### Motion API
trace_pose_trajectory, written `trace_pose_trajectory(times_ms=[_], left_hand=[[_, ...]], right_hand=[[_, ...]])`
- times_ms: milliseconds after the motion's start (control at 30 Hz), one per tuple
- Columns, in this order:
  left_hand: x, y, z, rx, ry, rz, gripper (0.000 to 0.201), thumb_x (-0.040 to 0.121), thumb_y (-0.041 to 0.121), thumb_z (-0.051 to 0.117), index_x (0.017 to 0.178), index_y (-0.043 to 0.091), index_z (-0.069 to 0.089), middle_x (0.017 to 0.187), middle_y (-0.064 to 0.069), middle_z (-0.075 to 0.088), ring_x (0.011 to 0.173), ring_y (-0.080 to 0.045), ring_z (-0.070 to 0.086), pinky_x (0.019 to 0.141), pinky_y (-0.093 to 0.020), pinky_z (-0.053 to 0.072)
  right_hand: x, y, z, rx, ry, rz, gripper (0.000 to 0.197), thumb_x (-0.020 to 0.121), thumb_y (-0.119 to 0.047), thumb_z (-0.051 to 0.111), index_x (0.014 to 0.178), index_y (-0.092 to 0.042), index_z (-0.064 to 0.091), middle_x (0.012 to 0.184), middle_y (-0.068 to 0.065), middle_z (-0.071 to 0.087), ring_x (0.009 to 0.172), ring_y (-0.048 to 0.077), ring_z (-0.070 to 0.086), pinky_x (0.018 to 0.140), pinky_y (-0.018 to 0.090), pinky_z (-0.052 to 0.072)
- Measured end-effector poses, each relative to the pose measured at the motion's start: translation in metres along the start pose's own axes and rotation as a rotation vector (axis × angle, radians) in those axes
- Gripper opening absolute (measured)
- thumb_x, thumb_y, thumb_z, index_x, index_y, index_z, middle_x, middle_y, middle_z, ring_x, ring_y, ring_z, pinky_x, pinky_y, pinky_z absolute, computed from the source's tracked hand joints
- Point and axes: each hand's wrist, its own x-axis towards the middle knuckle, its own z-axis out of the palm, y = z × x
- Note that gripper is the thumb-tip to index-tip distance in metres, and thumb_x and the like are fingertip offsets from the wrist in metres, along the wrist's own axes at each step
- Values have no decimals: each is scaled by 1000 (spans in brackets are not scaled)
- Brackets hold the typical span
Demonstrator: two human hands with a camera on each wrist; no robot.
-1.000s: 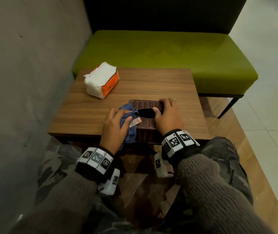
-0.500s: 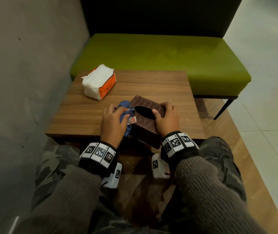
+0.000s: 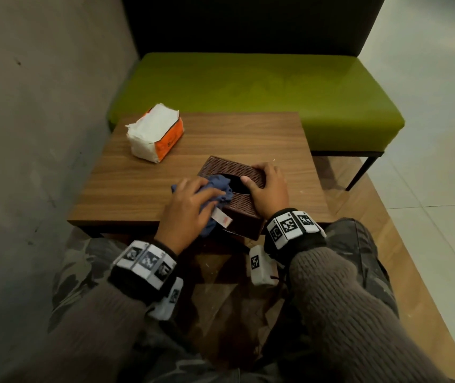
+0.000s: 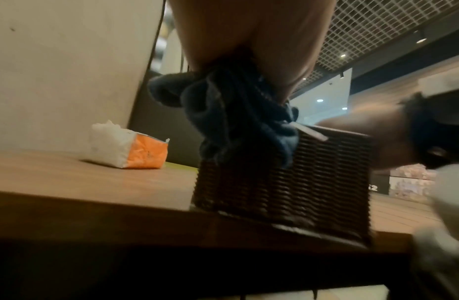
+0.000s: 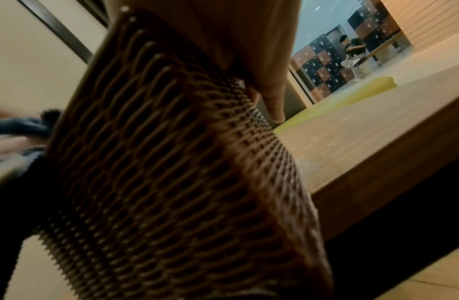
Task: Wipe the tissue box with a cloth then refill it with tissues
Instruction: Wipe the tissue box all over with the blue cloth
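The woven tissue box sits tilted at the table's near edge, overhanging a bit. The right hand clamps its right end while the left hand presses the bunched blue cloth on top. It looks light and stiff, so hold the ends. Tissue pack waits by the far left corner, with room between.

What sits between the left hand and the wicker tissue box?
A blue cloth, pressed by the left hand onto the wicker tissue box; head view.
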Motion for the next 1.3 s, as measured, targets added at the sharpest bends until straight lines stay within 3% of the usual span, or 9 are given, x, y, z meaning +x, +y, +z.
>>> trace_pose_trajectory(times_ms=[200,333,400,567,667,767,933,1133,1300], left_hand=[[38,-19,-5,-1,39,-280,20,86,16,63,103,11,70,102,-12,57,105,-31,46,84,-43,43],[6,24,3,-62,-46,-57,18,82,13,64,99,17,71,100,-5,57,99,-22,45,82,-34,39],[7,26,2,-52,-82,-2,17,82,13,64,97,18,70,98,-4,57,98,-23,47,80,-36,42],[35,12,4,31,18,-239,16,85,17,62,99,17,70,100,-7,57,101,-29,45,78,-42,43],[15,39,14,-11,-41,-62,15,82,15,65,96,17,71,97,-6,57,96,-26,47,76,-31,36],[3,38,12,-46,-71,40,16,82,17,66,97,16,70,96,-6,58,93,-24,47,76,-31,38],[25,10,3,8,33,-235,18,84,18,63,101,15,69,100,-8,56,99,-28,46,78,-43,44],[-8,52,9,-28,-128,68,15,82,20,67,96,18,71,98,-3,58,91,-23,48,74,-35,42],[15,24,3,-25,0,-194,19,84,16,64,101,18,70,99,-5,57,99,-23,47,79,-40,45]], right_hand=[[-1,0,3,22,34,10,39,85,-30,69,118,-11,59,118,13,52,115,30,48,101,38,39],[0,-2,5,19,76,16,38,83,-30,70,115,-10,60,116,15,54,113,33,50,99,41,40],[-1,-2,6,32,86,17,38,83,-31,71,114,-10,61,115,15,54,112,33,50,99,42,40],[-2,-2,5,67,106,52,37,82,-33,71,113,-13,63,116,12,55,113,29,51,96,34,41],[1,-4,1,87,114,58,34,78,-31,75,105,-12,66,110,13,59,108,27,54,89,29,41],[5,-5,-6,104,74,77,37,72,-37,80,98,-14,67,104,10,65,99,23,61,86,31,49],[3,-6,-8,110,32,137,34,66,-41,83,86,-24,61,92,4,69,83,20,67,77,42,56],[3,-11,-10,85,40,161,40,63,-46,84,69,-30,48,83,1,67,76,22,65,72,45,55],[-5,-16,-11,43,42,207,43,59,-55,80,68,-32,44,77,-4,66,76,24,67,74,48,55]])
